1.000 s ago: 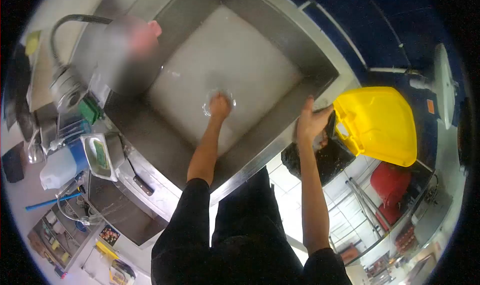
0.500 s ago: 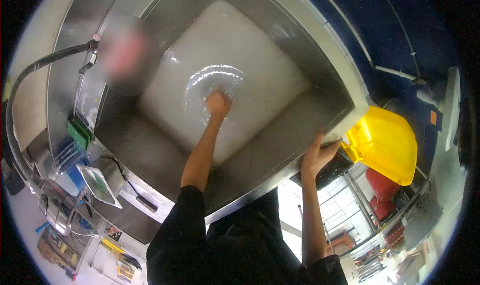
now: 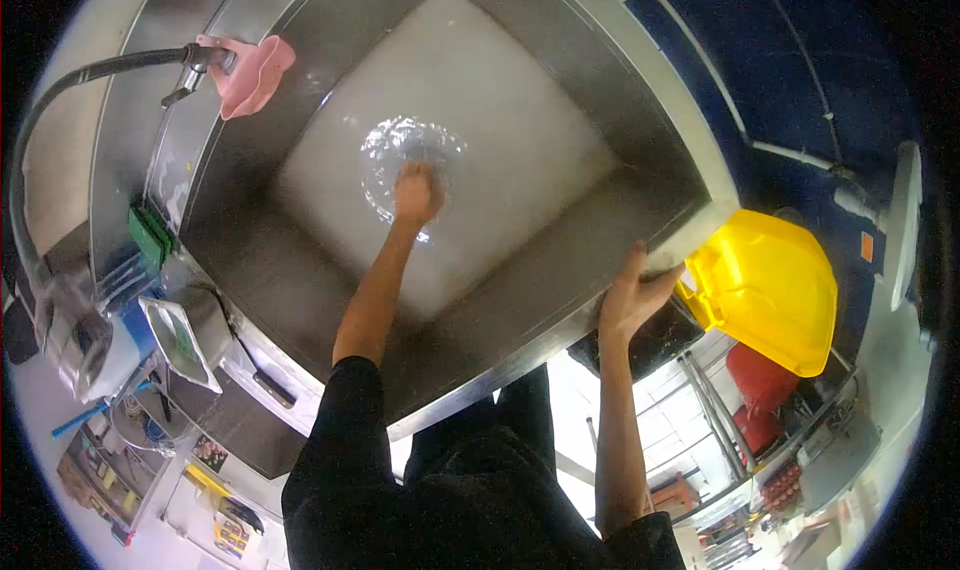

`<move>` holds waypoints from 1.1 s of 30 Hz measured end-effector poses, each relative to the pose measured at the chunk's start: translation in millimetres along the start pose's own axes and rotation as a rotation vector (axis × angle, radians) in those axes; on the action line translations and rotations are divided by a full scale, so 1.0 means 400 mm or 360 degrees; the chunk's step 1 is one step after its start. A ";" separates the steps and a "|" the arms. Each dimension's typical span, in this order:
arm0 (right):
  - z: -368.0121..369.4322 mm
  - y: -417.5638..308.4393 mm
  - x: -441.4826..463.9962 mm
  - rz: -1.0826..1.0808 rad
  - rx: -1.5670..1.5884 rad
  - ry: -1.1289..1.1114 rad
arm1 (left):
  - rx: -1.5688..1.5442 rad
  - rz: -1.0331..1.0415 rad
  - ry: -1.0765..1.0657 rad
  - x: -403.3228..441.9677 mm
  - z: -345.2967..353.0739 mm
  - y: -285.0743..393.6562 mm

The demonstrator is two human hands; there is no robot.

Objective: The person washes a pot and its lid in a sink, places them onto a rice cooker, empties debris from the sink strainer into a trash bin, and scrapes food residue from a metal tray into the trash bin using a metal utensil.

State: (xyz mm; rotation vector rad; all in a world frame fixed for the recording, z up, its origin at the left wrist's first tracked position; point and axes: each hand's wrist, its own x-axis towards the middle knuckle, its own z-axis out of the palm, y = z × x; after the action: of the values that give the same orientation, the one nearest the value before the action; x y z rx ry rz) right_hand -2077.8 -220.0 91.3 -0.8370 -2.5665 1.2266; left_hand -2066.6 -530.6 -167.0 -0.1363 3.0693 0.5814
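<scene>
A large steel sink holds cloudy water. My left hand is at the water's surface in the middle of the sink, with bright ripples around it. It looks closed like a fist, its fingertips hidden by the water, and I cannot see whether anything is in it. My right hand grips the near right rim of the sink, thumb on the inner side. Close beside that hand hangs a yellow plastic bin or lid.
A hose tap with a pink funnel-like piece overhangs the left rim. Along the left side are a green scouring pad, a metal container and a dark-handled knife. Pipes run along the blue wall on the right.
My left hand has shifted slightly left and up in the water, and the ripples have moved with it. My right hand stays on the rim. The view has tilted a little.
</scene>
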 end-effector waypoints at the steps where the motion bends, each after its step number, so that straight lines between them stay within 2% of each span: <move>1: -0.002 -0.008 -0.005 0.0005 0.0017 0.0006 | 0.0013 0.0012 0.0006 -0.002 -0.015 0.007; 3: -0.008 -0.011 0.000 0.0076 -0.0086 0.0009 | 0.0226 -0.0056 -0.0214 0.002 -0.024 0.018; 4: 0.001 0.031 0.004 -0.0048 0.0035 0.0060 | 0.0218 -0.0050 -0.0188 0.007 -0.021 0.023; 7: -0.015 -0.009 -0.001 0.0070 0.0075 0.0028 | 0.0115 0.0049 0.0014 -0.008 0.002 0.023; 9: -0.010 0.009 0.003 0.0030 0.0009 0.0120 | 0.0130 -0.0038 0.0059 -0.033 -0.031 0.049; 11: -0.013 0.013 0.006 0.0098 0.0321 0.0053 | 0.0073 -0.0050 0.0147 -0.048 -0.074 0.082; 12: -0.007 0.012 0.002 -0.0029 0.0070 0.0197 | -0.0004 -0.0066 0.0235 -0.051 -0.100 0.104; 15: -0.024 0.004 -0.001 0.0065 0.0320 0.0164 | -0.0141 -0.0089 0.0420 -0.064 -0.208 0.184; 17: -0.034 -0.001 0.003 0.0107 0.0294 0.0167 | -0.0129 -0.0044 0.0509 -0.067 -0.256 0.222; 21: -0.054 0.040 -0.007 0.0130 0.0444 0.0105 | -0.0236 0.0052 0.0577 -0.086 -0.325 0.310; 23: -0.065 0.127 -0.009 0.0033 0.0952 -0.0197 | -0.0249 0.0019 0.0581 -0.088 -0.341 0.328; 24: -0.145 0.135 -0.032 0.0177 0.1073 -0.0327 | -0.0280 -0.0047 0.0583 -0.086 -0.344 0.335; 26: -0.182 0.335 -0.081 0.0114 0.0988 -0.0302 | -0.0282 0.0034 0.0572 -0.085 -0.349 0.354; 28: -0.329 0.480 -0.149 0.0324 0.0925 -0.0370 | -0.0288 0.0116 0.0573 -0.083 -0.354 0.381; 29: -0.380 0.590 -0.196 0.0496 0.0889 -0.0250 | -0.0278 0.0027 0.0586 -0.088 -0.358 0.398; 30: -0.456 0.708 -0.248 0.0564 0.0750 -0.0274 | -0.0269 -0.0060 0.0600 -0.088 -0.361 0.415; 32: -0.595 0.997 -0.391 0.0750 0.0556 -0.0075 | -0.0329 -0.0028 0.0628 -0.089 -0.346 0.410; 33: -0.696 1.075 -0.464 0.0854 0.0372 -0.0131 | -0.0377 -0.0009 0.0654 -0.093 -0.345 0.407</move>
State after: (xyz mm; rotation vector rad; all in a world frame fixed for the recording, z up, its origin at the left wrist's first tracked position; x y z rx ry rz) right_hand -1640.4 76.4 -41.1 -1.5032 -2.2588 1.6891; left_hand -2043.5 -427.2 22.0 -0.3022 3.3703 1.0364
